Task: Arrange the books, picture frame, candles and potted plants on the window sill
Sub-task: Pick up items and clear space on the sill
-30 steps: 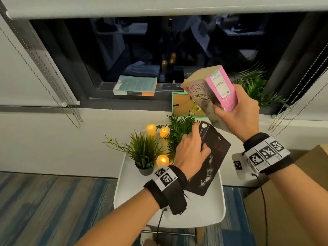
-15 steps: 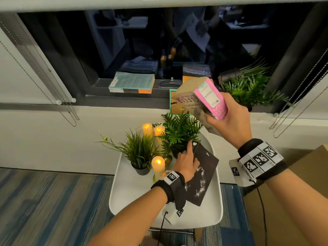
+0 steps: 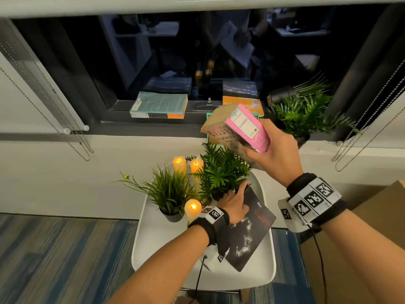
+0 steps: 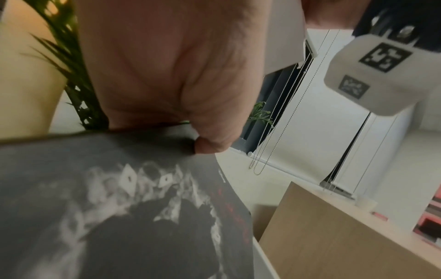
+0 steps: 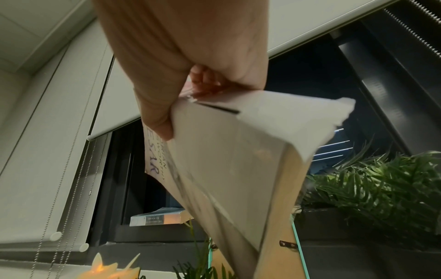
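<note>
Fingers [image 3: 240,189] hidden behind black book [image 3: 252,233].

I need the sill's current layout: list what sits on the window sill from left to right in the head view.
Teal book → orange book → potted plant.

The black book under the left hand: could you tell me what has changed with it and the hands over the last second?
The left hand slid up the black book to grip its top edge. The right hand holds the pink book as before. Candles and plants stayed put.
</note>
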`<state>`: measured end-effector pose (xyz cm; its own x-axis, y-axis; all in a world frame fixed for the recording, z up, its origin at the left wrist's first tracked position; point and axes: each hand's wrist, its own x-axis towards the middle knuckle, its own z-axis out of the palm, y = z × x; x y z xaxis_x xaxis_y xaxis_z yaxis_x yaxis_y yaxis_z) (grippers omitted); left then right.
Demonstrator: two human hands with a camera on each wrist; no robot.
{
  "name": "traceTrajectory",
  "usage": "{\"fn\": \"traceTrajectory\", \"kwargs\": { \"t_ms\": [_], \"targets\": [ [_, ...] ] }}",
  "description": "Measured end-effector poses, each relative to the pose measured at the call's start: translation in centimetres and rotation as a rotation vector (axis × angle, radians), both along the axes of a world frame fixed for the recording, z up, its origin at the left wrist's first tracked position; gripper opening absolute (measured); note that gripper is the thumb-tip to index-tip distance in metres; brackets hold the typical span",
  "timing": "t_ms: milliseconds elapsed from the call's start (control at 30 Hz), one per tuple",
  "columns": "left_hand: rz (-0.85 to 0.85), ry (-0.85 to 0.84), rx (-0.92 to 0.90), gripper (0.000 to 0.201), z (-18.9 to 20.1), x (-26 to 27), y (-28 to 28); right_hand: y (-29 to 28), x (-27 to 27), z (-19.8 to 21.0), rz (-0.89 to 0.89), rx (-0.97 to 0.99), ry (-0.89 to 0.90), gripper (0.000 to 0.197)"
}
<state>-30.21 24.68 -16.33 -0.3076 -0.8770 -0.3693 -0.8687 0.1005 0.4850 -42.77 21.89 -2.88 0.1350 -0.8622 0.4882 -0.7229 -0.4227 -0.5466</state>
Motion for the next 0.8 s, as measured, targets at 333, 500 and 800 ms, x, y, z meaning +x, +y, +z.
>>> {"fn": "traceTrajectory", "kwargs": {
  "t_ms": [333,500,800],
  "targets": [
    [0.028,-0.176,-0.076,0.072,-2.1,1.7,-2.0,-0.2,0.8,0.3,0.008,-0.015,0.005,0.060],
    [0.043,-0.148,-0.036,0.078,-4.1,2.2,-1.7,-0.2,1.1,-0.1,0.026,-0.009,0.015,0.061],
    [-0.029,-0.206,-0.070,0.079,-5.7,2.7,-1.9,0.0,1.2,-0.6,0.028,0.007,0.027,0.058]
  ]
}}
